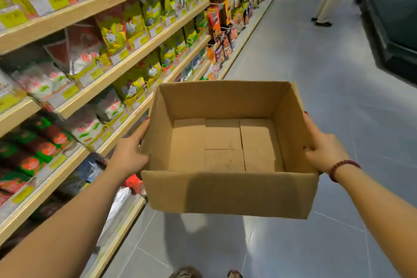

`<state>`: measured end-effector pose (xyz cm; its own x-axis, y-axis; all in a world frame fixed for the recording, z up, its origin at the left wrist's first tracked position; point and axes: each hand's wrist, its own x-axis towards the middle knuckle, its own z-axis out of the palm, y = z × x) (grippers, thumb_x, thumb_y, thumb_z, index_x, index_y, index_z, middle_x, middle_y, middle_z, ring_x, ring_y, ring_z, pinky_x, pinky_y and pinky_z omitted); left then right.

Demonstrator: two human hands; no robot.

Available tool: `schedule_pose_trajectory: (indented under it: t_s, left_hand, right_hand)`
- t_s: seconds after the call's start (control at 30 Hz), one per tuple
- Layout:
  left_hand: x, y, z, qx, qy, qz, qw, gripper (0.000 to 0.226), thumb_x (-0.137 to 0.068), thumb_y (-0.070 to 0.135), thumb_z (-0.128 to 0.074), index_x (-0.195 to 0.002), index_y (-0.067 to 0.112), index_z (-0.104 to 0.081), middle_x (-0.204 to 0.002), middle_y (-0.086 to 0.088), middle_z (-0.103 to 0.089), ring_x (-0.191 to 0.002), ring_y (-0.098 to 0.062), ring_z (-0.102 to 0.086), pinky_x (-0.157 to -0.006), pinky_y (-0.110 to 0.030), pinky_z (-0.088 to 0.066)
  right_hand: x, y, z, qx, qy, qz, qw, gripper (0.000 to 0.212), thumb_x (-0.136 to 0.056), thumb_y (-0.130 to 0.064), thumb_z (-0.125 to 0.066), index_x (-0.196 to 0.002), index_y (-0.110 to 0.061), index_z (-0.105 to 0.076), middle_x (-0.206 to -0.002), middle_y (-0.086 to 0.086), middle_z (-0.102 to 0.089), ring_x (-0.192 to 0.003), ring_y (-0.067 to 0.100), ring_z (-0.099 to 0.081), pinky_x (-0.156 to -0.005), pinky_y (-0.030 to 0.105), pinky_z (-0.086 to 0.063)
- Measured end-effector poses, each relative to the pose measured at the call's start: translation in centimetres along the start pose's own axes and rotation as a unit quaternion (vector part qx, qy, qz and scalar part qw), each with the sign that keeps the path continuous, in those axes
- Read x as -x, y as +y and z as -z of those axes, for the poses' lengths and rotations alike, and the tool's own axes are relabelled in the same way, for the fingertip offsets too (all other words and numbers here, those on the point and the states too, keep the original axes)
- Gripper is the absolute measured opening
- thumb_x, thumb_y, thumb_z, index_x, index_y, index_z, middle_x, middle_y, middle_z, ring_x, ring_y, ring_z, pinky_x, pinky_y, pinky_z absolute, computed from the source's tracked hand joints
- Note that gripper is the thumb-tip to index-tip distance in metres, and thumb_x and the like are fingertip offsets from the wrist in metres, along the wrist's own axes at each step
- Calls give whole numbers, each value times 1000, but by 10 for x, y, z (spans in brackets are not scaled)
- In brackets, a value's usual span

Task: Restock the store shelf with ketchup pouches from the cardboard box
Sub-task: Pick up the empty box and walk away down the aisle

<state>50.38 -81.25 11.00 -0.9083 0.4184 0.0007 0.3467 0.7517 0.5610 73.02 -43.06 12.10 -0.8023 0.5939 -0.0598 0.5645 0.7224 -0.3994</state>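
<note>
We carry the open brown cardboard box (225,194), empty | left grip (129,156) and right grip (322,149) each clasp a side wall | red-and-green ketchup pouches (47,149) sit low-left on the wood-edged store shelf (56,185), nearest left grip.

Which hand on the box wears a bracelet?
The right hand: a red bead bracelet circles its wrist, while the left hand has a bare wrist.

Both bare arms reach forward beside the open brown cardboard box (225,194); the left hand (129,153) grips its left wall, fingers along the outside; the right hand (325,149) grips its right wall, thumb inside.
</note>
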Motion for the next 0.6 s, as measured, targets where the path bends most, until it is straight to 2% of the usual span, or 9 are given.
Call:
schedule_pose_trajectory:
  t_s: [0.13,0.2,0.27,0.33,0.37,0.43,0.47,0.53,0.6]
  left_hand:
    - [-46,13,-22,-10,2,-13,1000,100,-70,1,-64,-146,46,-18,-139,0,-51,-97,-26,-61,-69,-29,-47]
    - [-75,19,-35,-10,-2,-9,1000,100,-68,0,-65,-146,44,-20,-138,-2,-52,-92,-25,-60,-71,-31,-46]
    - [-108,26,-47,-16,-8,-7,1000,100,-68,1,-65,-145,47,-21,-126,-5,-61,-79,-17,-57,-64,-33,-50]
    - [-147,34,-62,-23,-17,-7,1000,100,-68,2,-64,-143,53,-18,-119,-4,-63,-66,-12,-58,-47,-27,-47]
    - [-166,37,-69,-22,-19,-8,1000,101,-69,2,-64,-142,54,-17,-121,-3,-62,-63,-10,-57,-42,-23,-42]
    - [-207,44,-86,-8,-29,-6,1000,101,-70,1,-64,-143,53,-16,-134,-2,-55,-70,-12,-60,-43,-15,-36]
    - [-226,49,-94,-3,-38,-4,999,101,-71,1,-64,-144,52,-15,-138,-2,-52,-76,-17,-62,-44,-15,-36]
    - [-263,58,-114,-9,-61,-14,998,99,-72,3,-64,-145,48,-15,-134,-3,-55,-72,-19,-63,-44,-21,-40]
    - [-301,71,-135,-3,-81,-20,997,98,-73,5,-65,-146,47,-14,-129,-4,-59,-74,-21,-64,-53,-28,-50]
  right_hand:
    - [-45,17,5,3,5,-4,1000,93,-87,-4,-49,-142,-49,11,-63,12,-53,-48,24,-52,-38,22,-38]
    - [-68,24,3,8,3,-10,1000,92,-87,-5,-49,-142,-48,11,-65,12,-53,-50,25,-53,-41,25,-43]
    - [-96,31,0,12,-4,-21,1000,91,-87,-4,-48,-144,-45,10,-64,12,-53,-50,24,-53,-41,25,-42]
    - [-130,38,-1,21,-7,-33,999,89,-87,-4,-48,-145,-43,9,-62,12,-53,-49,23,-51,-41,24,-38]
    - [-147,41,-2,26,-2,-36,999,89,-87,-5,-48,-145,-42,8,-61,12,-52,-48,23,-50,-40,23,-36]
    - [-183,45,-2,35,13,-43,998,88,-87,-5,-48,-145,-42,7,-59,10,-50,-48,22,-49,-40,22,-32]
    - [-200,47,-1,39,19,-47,998,88,-88,-5,-48,-145,-43,7,-59,10,-50,-48,22,-49,-40,22,-32]
    - [-232,53,4,48,29,-56,997,88,-88,-6,-48,-144,-44,8,-59,9,-48,-49,22,-48,-41,22,-32]
    - [-265,64,8,60,39,-66,995,87,-88,-6,-48,-144,-43,7,-57,7,-47,-47,21,-47,-41,21,-31]
